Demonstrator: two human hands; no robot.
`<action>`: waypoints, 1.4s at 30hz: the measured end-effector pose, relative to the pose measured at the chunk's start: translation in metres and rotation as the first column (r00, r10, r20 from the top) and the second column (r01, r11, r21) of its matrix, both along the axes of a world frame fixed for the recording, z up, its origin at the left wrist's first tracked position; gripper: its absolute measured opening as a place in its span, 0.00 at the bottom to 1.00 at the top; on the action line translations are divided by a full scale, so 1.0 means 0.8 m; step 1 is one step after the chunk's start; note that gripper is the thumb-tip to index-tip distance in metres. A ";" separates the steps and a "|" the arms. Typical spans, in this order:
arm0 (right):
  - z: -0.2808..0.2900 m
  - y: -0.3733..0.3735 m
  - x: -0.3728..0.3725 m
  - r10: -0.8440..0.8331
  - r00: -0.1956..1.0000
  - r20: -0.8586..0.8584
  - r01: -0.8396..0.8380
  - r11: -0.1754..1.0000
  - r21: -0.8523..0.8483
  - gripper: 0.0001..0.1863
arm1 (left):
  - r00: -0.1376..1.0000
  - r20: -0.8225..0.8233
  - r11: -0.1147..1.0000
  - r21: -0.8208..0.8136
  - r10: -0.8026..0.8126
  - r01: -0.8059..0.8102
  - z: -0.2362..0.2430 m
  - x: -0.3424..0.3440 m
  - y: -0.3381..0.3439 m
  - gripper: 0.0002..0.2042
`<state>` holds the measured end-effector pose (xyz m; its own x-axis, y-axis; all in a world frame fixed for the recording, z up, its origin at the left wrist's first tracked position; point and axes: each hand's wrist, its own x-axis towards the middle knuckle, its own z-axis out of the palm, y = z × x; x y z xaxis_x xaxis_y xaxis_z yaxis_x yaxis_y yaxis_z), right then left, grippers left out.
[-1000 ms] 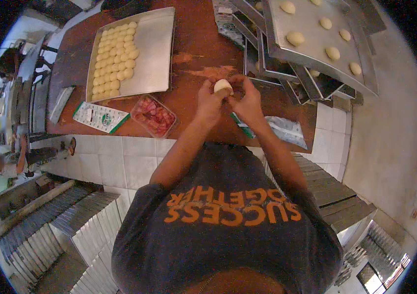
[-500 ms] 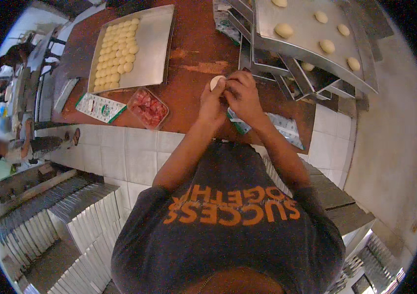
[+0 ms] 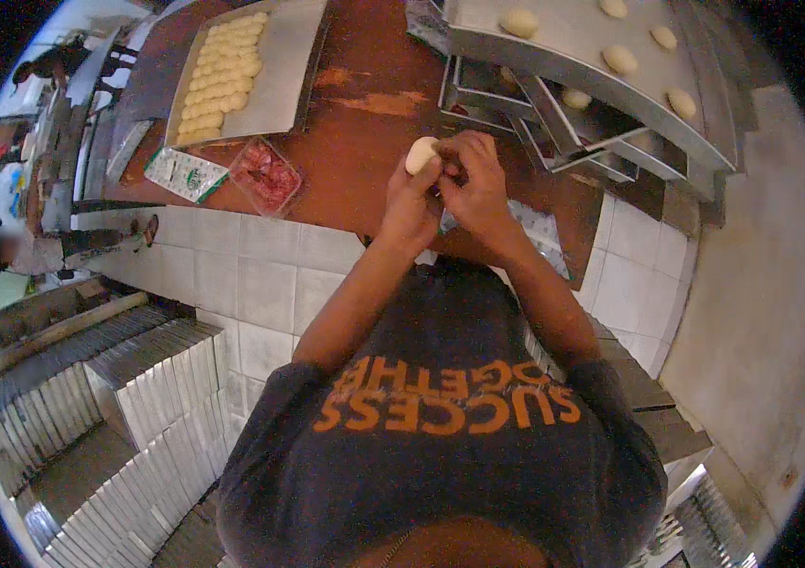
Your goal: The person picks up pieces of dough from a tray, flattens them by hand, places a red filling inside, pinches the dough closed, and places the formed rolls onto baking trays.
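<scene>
- Dough: pale round dough piece, held above the reddish-brown wooden table.
- Hands: my left hand cups it; right hand pinches its edge, fingers together.
- Step: sealing, I judge.
- Next: needs a free spot on a metal baking tray.

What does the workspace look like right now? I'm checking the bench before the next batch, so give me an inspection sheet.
Surface: reddish-brown worktable, pale smears on it.
Job's things: dough piece held over the table.
Clutter: tray of dough pieces in rows; clear tub of red filling; green-and-white packet; stacked metal trays with buns; plastic bag.
Grippers: left hand cups the dough; right hand pinches at it.
Cables: nothing seen.
Surroundings: white tiled floor; stacks of empty pans; other people at left.
</scene>
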<state>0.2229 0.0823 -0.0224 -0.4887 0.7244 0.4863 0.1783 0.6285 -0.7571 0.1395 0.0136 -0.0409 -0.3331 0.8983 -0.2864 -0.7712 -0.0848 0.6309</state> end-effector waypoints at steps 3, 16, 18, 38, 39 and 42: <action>-0.015 0.010 0.041 0.048 0.999 0.024 -0.049 0.998 0.044 0.15 | 0.974 0.223 0.999 0.000 -0.047 0.048 0.015 0.027 0.004 0.14; 0.031 0.017 0.133 -0.243 0.969 -0.036 0.245 0.955 0.167 0.15 | 0.948 0.147 0.959 0.025 -0.282 0.282 0.050 0.099 0.046 0.13; 0.033 0.015 0.130 -0.279 0.960 -0.038 0.279 0.928 0.247 0.16 | 0.962 0.055 0.963 0.021 -0.268 0.267 0.048 0.103 0.051 0.13; 0.039 0.017 0.121 -0.221 0.970 -0.097 0.239 0.940 0.243 0.15 | 0.921 0.130 0.930 0.049 -0.368 0.365 0.069 0.079 0.046 0.12; 0.043 0.015 0.119 -0.245 0.965 -0.089 0.260 0.927 0.272 0.14 | 0.938 0.078 0.942 0.048 -0.336 0.333 0.065 0.079 0.045 0.12; 0.057 0.012 0.117 -0.256 0.965 -0.057 0.260 0.916 0.305 0.14 | 0.957 -0.069 0.959 0.022 -0.282 0.284 0.055 0.083 0.044 0.11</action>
<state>0.3166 0.0919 0.0230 -0.2956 0.6381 0.7109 0.3555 0.7642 -0.5381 0.2056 0.0485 0.0029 -0.0808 0.9667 -0.2428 -0.7244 0.1103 0.6805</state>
